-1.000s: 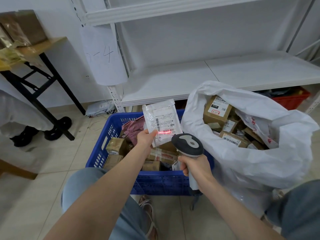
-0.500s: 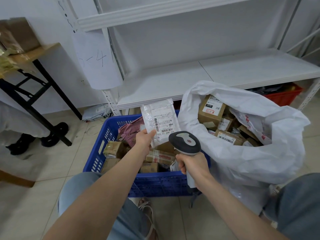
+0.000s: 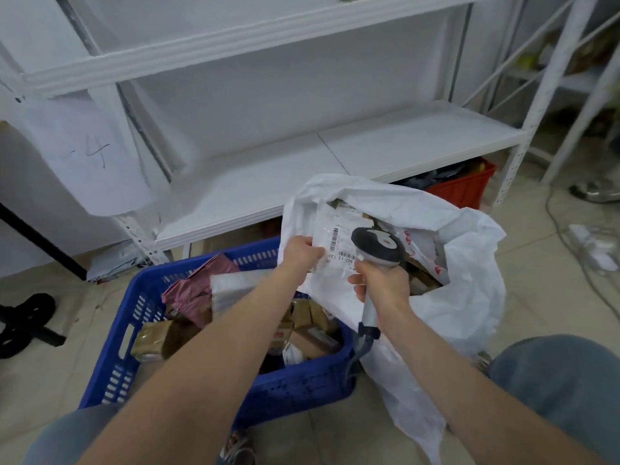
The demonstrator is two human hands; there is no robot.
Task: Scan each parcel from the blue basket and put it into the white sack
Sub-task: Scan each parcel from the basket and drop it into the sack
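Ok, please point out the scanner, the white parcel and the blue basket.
scanner (image 3: 377, 245): head view, on its head.
white parcel (image 3: 335, 226): head view, on its printed label.
blue basket (image 3: 302, 387): head view, on its near wall.

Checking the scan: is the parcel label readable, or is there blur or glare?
Head view: the white parcel in the left hand is slightly motion-blurred, barcode bars visible, fine print illegible; light soft, no glare; wide-angle lens bends the shelf edges.

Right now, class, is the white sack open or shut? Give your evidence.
Open: the white sack gapes at the rim, cardboard parcels show inside, and the left hand holds a flat parcel at its mouth.
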